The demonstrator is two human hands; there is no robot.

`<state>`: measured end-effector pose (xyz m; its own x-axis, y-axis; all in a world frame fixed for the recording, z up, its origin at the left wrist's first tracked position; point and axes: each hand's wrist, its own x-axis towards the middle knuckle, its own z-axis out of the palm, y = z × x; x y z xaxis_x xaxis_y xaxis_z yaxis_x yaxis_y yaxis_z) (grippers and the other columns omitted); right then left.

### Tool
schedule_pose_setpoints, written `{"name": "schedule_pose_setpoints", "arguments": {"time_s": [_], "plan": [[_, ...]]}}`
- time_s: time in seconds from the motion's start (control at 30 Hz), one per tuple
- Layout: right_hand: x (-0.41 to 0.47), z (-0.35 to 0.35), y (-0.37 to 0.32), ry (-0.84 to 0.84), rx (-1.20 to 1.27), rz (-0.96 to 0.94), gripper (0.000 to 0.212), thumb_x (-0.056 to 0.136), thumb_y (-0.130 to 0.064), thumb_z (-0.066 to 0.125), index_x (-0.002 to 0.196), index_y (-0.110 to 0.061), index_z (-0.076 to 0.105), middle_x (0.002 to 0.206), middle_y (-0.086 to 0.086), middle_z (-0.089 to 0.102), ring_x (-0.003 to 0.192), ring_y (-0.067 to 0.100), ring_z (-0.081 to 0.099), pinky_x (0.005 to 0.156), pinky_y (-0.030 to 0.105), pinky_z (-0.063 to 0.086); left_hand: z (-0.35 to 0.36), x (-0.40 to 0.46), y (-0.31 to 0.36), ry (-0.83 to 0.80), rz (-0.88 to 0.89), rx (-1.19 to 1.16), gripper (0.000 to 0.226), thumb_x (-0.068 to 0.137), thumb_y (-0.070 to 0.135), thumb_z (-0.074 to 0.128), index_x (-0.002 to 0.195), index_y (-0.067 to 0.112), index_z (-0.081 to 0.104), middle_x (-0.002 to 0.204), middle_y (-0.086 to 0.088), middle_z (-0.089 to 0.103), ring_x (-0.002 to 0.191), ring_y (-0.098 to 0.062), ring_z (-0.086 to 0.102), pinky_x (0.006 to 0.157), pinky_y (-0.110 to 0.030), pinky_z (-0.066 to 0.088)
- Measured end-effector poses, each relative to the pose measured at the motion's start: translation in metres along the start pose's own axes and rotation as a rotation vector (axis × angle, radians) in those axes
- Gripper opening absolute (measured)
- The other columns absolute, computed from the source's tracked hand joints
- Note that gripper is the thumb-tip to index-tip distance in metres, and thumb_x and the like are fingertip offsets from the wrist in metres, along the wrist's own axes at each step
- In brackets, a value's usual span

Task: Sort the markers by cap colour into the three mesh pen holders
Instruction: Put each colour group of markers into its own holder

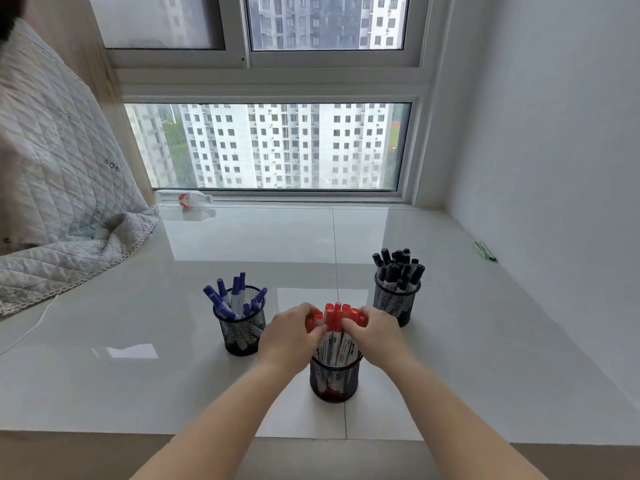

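Three black mesh pen holders stand on the glossy white sill. The nearest holder [334,377] contains several red-capped markers [337,318] standing upright. My left hand [294,332] grips the left side of the red bunch, fingers curled round the caps. My right hand [372,329] grips the right side of the same bunch. To the left, a second holder [240,332] has several blue-capped markers [235,294]. At the back right, a third holder [396,301] is packed with black-capped markers [398,266].
A quilted blanket [62,202] drapes over the sill's left side. A plastic bottle [183,197] lies by the window. Some green pens [485,251] lie by the right wall. A thin white cord [34,327] runs along the left. The sill's front edge is near my forearms.
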<state>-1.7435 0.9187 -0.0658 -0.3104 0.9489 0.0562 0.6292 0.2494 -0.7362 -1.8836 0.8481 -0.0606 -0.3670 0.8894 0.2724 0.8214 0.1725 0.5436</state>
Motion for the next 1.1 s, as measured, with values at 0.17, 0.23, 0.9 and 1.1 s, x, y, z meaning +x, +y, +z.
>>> {"name": "schedule_pose_setpoints", "arguments": {"time_s": [0.17, 0.23, 0.9, 1.1], "plan": [[0.002, -0.006, -0.009, 0.019, 0.071, 0.004, 0.019, 0.083, -0.028, 0.06, 0.085, -0.01, 0.067, 0.082, 0.005, 0.065, 0.079, 0.023, 0.063, 0.072, 0.036, 0.052, -0.007, 0.001, 0.004, 0.038, 0.015, -0.127, 0.018, 0.083, 0.038, 0.064, 0.098, 0.028, 0.065, 0.09, 0.01, 0.057, 0.078, -0.005, 0.058, 0.073, -0.027, 0.049], [0.002, -0.014, -0.013, 0.08, 0.094, -0.033, 0.019, 0.083, -0.03, 0.063, 0.091, -0.014, 0.069, 0.089, 0.0, 0.057, 0.084, 0.016, 0.058, 0.074, 0.027, 0.045, -0.014, 0.002, 0.008, 0.09, 0.034, -0.184, 0.015, 0.082, 0.038, 0.065, 0.094, 0.029, 0.066, 0.081, 0.012, 0.05, 0.07, -0.002, 0.051, 0.065, -0.023, 0.043], [-0.015, -0.059, -0.032, 0.223, 1.133, 0.253, 0.005, 0.089, -0.009, 0.05, 0.091, -0.01, 0.054, 0.069, 0.002, 0.067, 0.056, 0.008, 0.057, 0.051, 0.021, 0.045, -0.048, -0.006, 0.003, 0.423, -0.574, -1.239, 0.012, 0.089, 0.015, 0.042, 0.087, 0.013, 0.053, 0.058, 0.002, 0.058, 0.051, -0.01, 0.048, 0.049, -0.022, 0.038], [-0.017, -0.053, -0.03, 0.044, 1.401, 0.287, 0.027, 0.089, -0.004, 0.051, 0.114, -0.013, 0.049, 0.069, 0.002, 0.067, 0.056, 0.007, 0.057, 0.048, 0.02, 0.04, -0.044, -0.011, 0.005, 0.166, -0.68, -1.701, 0.014, 0.093, 0.015, 0.044, 0.085, 0.012, 0.056, 0.059, 0.003, 0.064, 0.049, -0.003, 0.058, 0.049, -0.019, 0.049]]}}
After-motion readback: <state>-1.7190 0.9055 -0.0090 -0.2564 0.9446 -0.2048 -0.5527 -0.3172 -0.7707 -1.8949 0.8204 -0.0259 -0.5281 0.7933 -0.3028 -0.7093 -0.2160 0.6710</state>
